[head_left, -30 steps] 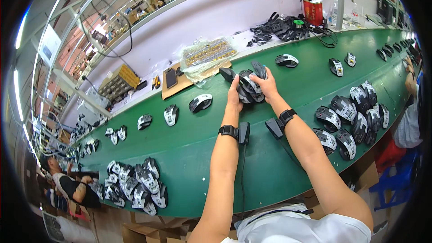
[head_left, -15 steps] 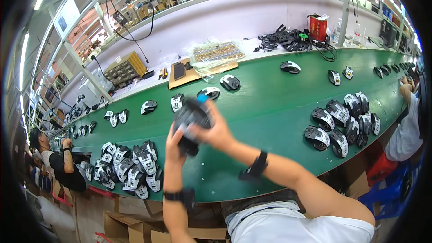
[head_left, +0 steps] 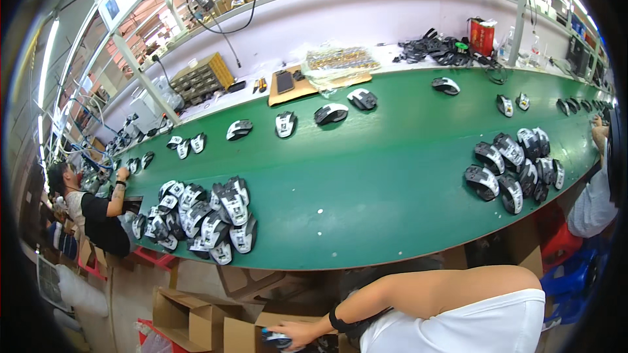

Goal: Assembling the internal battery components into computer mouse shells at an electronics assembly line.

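Observation:
My right hand (head_left: pixel 300 334) is low at the bottom edge, beside an opened cardboard box, its fingers closed round a dark computer mouse (head_left: pixel 280 340). Only part of that mouse shows; a bit of blue is visible at the fingertips. My left hand is out of view. Above, on the green bench, a heap of black-and-white mice (head_left: pixel 212 217) lies to the left. Another group of mice (head_left: pixel 511 165) lies on the right. Single mice, such as one white-topped mouse (head_left: pixel 285 124), are spaced out in a row along the far side.
Cardboard boxes (head_left: pixel 196 319) stand under the green bench (head_left: pixel 353 189). At the back are a drawer organiser (head_left: pixel 203 85), a bagged tray of parts (head_left: pixel 340 64), a heap of black parts (head_left: pixel 435 49) and a red can (head_left: pixel 481 37). Co-workers sit at left (head_left: pixel 98 212) and right (head_left: pixel 589 202).
Both hands were raised over the bench holding a dark mouse. My right hand has dropped to the boxes below, the left has left the view, and the view has shifted.

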Demonstrator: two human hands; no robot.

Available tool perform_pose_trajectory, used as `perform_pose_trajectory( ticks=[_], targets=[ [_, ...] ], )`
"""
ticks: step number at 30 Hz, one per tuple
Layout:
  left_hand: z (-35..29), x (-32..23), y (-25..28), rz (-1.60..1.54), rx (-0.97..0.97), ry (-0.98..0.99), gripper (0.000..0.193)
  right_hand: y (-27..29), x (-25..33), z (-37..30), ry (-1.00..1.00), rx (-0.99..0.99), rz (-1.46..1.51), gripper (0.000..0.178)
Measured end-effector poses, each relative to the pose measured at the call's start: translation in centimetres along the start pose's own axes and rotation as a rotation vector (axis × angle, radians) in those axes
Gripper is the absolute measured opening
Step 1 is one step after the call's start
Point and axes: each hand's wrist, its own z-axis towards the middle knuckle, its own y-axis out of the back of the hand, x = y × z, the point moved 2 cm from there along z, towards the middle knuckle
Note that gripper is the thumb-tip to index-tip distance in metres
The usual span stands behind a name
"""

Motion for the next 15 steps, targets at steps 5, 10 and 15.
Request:
perform_pose_trajectory(
  ticks=[5, 10, 15],
  targets=[
    [-3.1, 0.4, 5.2, 0.227, -0.226, -0.132, 0.082, -6.7, -7.7, 0.1, -0.289, 0.575, -0.158, 0.102],
    [-7.8, 4.6, 8.0, 0.403, -0.482, -0.229, 0.082, -7.4, -7.8, -0.4, -0.284, 0.824, -0.314, 0.112],
    [-8.5, 8.4, 9.2, 0.579, -0.655, -0.318, 0.082, -10.6, -12.2, -2.4, -0.369, 0.861, -0.073, 0.107]
  ],
)
